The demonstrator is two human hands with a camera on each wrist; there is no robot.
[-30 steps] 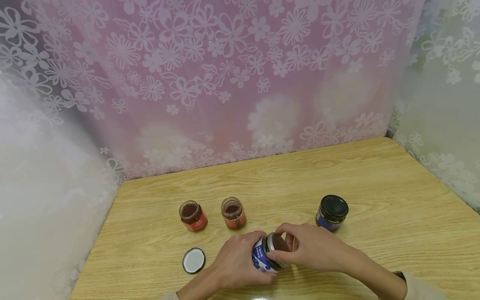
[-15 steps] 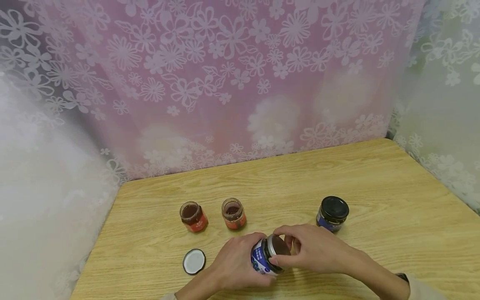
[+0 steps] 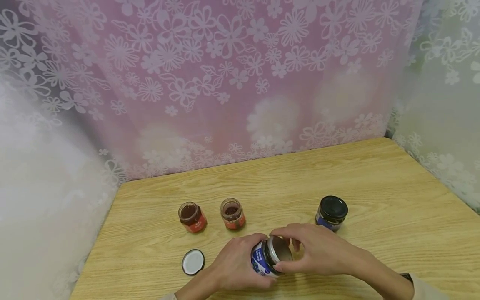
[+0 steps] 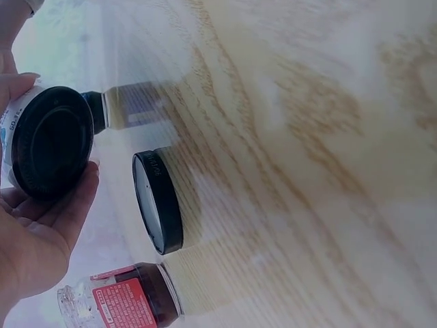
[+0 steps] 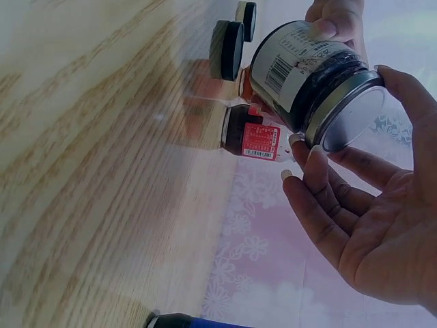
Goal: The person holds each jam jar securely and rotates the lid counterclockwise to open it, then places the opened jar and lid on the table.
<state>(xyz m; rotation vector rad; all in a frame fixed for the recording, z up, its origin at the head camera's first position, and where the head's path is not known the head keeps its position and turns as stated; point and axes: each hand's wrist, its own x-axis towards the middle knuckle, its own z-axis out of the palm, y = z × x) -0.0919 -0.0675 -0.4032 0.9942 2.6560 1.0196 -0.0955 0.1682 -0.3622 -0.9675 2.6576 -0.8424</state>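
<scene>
The table [image 3: 393, 187] before me is showing yellowish wood grain and soft reflections. On it a red jar [image 3: 196, 224] is standing uncapped, with a second red jar [image 3: 235, 222] near it, also uncapped. A lid [image 3: 193, 262] is lying pale side up, a second lid [image 4: 158, 202] likewise, and a blue jar [image 3: 328, 223] is standing well apart under its black cap [image 3: 334, 207].

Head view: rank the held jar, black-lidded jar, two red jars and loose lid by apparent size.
1. Held jar, partly covered
2. Black-lidded jar
3. Left red jar and right red jar: too alike to rank
4. Loose lid
</scene>
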